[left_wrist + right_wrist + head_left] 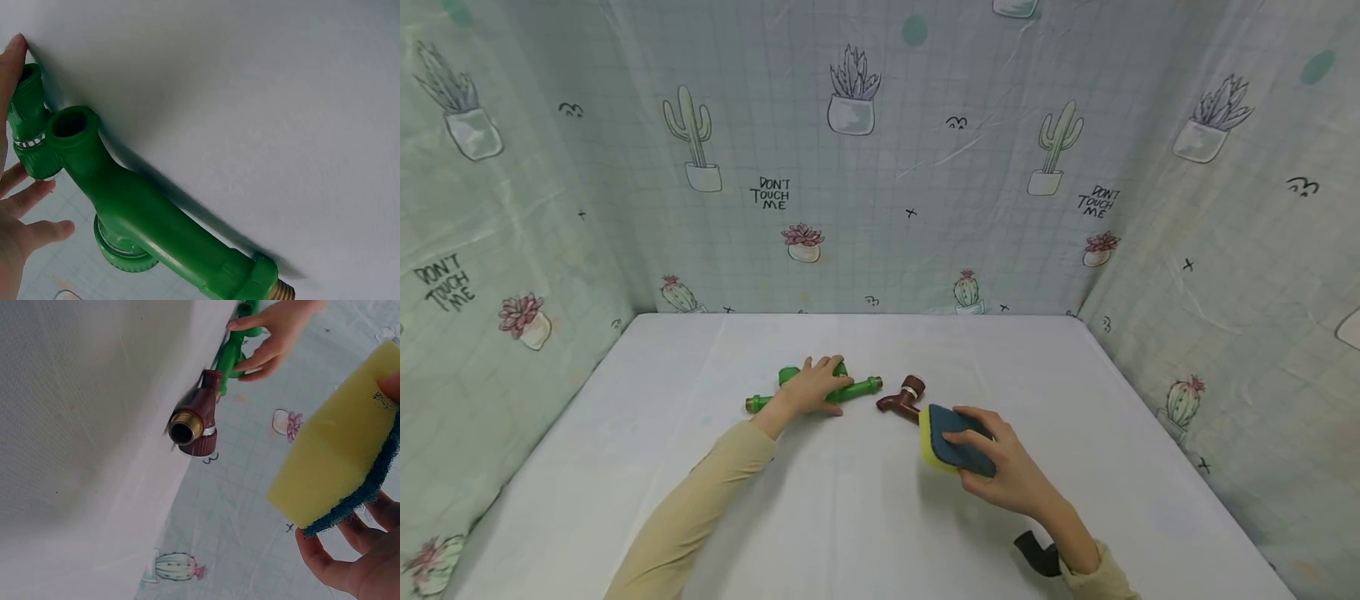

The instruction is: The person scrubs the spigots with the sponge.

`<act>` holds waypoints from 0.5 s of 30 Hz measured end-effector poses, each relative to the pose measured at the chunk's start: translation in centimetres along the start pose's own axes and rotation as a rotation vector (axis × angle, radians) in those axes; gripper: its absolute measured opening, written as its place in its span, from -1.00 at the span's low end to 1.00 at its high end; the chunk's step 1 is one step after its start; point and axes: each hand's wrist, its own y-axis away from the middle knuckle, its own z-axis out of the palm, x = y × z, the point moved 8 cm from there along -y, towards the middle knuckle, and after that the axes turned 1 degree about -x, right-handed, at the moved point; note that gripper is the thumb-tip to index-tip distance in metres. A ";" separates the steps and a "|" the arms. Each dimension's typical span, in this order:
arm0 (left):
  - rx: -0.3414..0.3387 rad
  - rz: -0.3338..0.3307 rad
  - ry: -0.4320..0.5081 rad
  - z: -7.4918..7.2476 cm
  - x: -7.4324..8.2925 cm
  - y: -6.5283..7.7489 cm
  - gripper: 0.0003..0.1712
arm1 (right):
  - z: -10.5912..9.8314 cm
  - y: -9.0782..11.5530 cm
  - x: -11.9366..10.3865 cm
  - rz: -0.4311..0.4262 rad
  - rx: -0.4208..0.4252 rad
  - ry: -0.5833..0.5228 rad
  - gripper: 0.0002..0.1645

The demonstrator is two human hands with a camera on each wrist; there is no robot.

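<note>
Two green taps [144, 212] with brass threaded ends lie at the middle left of the white table. My left hand [811, 390] is spread over the right one of the two green taps [28, 119], thumb on the near side and fingers on the far side. In the left wrist view, its fingertips stand close around that tap's body. My right hand [1003, 467] grips a yellow sponge [337, 437] with a dark blue-green scouring side, held above the table. Just beyond the sponge lies a brown tap [901, 402], its threaded end hidden behind the sponge in the head view.
A black bent piece [1037, 553] lies near the right forearm, partly covered by the wrist. The white table [850, 517] meets cloth walls [880, 250] printed with cacti at the back and on both sides.
</note>
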 end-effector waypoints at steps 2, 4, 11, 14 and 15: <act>0.023 0.013 -0.014 -0.2 0.3 -0.1 -0.35 | 0.1 0.0 0.0 0.007 -0.003 -0.002 -0.37; 0.056 0.030 -0.039 -0.4 0.6 -0.1 -0.40 | 0.1 -0.1 0.0 0.012 -0.006 -0.003 -0.37; 0.166 -0.001 0.042 -1.2 1.2 0.6 -0.46 | 0.4 -0.1 0.0 0.011 -0.014 -0.006 -0.37; 0.204 -0.084 0.236 -1.5 0.7 0.9 -0.43 | 0.4 -0.1 0.1 0.007 -0.013 -0.001 -0.37; 0.222 -0.106 0.306 -1.5 0.5 0.9 -0.42 | 0.4 -0.1 0.1 0.006 -0.012 0.000 -0.37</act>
